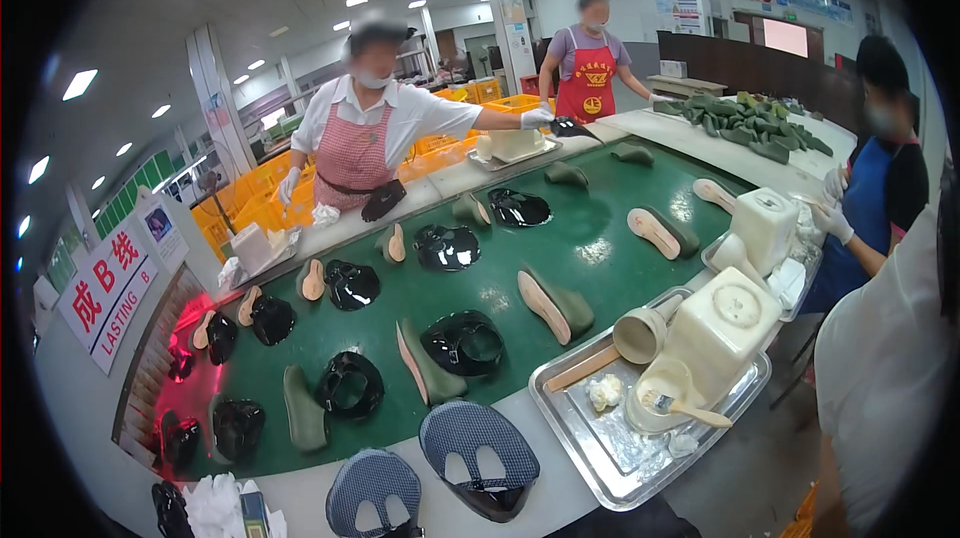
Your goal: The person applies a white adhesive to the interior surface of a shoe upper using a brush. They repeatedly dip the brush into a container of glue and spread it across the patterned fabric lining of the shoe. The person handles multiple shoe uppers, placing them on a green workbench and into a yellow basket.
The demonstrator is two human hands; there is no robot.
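Observation:
Neither of my hands shows in the head view. Closest to the lower edge, two shoe uppers with blue-grey checked linings, one upper point(478, 453) and another upper point(373, 493), lie on the pale table rim point(300, 483). On the green belt point(590, 228) beyond, glossy black uppers are set out beside green shoe lasts, among them a black upper point(462, 343) next to a last point(428, 363). At the right, a metal tray point(600, 468) bears a cream glue container point(725, 323), a brush point(685, 408) and a wooden-handled tool point(583, 366).
Across the belt, a co-worker in a checked apron point(352, 153) holds a black upper point(575, 128). Another in a red apron point(590, 78) stands by a pile of green lasts point(745, 123). People work at the right. White cloths point(215, 506) lie lower left; yellow crates point(265, 183) stand behind.

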